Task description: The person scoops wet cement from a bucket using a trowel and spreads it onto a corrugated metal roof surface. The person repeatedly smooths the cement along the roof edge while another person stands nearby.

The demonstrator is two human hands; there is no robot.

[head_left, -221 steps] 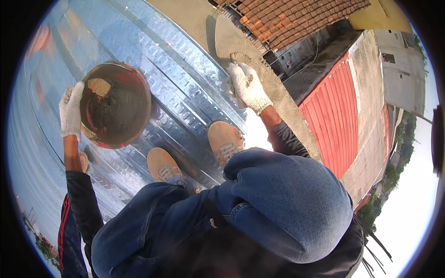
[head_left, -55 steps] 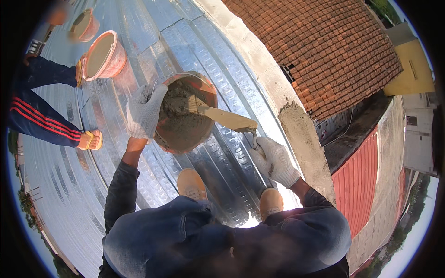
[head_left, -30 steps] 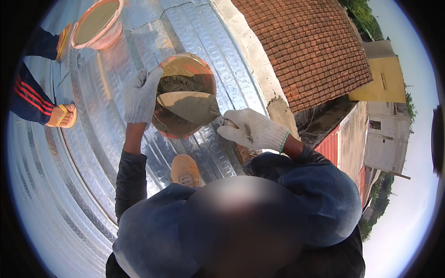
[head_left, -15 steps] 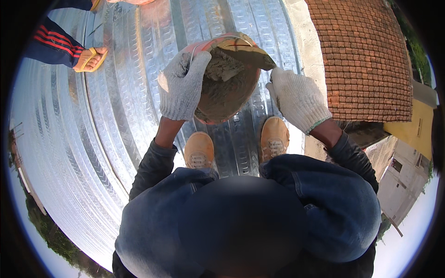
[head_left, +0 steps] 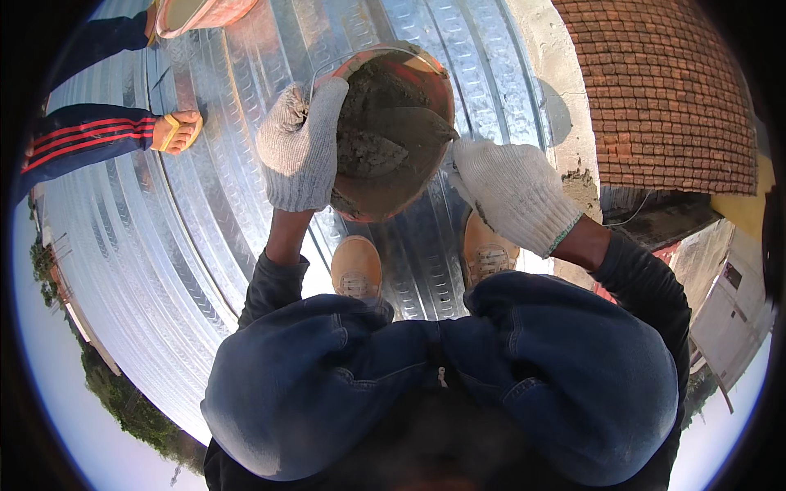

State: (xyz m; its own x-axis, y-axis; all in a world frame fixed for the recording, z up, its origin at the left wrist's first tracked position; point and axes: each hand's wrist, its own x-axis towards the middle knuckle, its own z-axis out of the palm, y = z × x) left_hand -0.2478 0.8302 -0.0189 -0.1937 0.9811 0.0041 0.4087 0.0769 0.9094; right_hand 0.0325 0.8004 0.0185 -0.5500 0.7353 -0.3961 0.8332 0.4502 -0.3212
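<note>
Between my shoes stands a reddish-orange bucket (head_left: 447,86), its inside coated with wet grey mortar (head_left: 370,155). My left hand (head_left: 304,147), in a whitish knit glove, is closed on the bucket's left rim, beside the thin wire handle (head_left: 360,51). My right hand (head_left: 516,192), gloved alike, is at the right rim with its fingers wrapped round the grip of a trowel, which the glove hides. The mortar-smeared trowel blade (head_left: 413,127) reaches left into the bucket, over the mortar.
Ribbed shiny metal decking (head_left: 229,164) lies underfoot. Along the right runs a concrete ledge (head_left: 557,49) with a grey patch; beyond it is a tiled roof (head_left: 663,98). At upper left are another person's sandalled foot (head_left: 178,131) and a second orange bucket (head_left: 217,12).
The trowel blade has gone from the bucket's upper right rim down into the bucket. My left hand still grips the rim. More of the second bucket shows.
</note>
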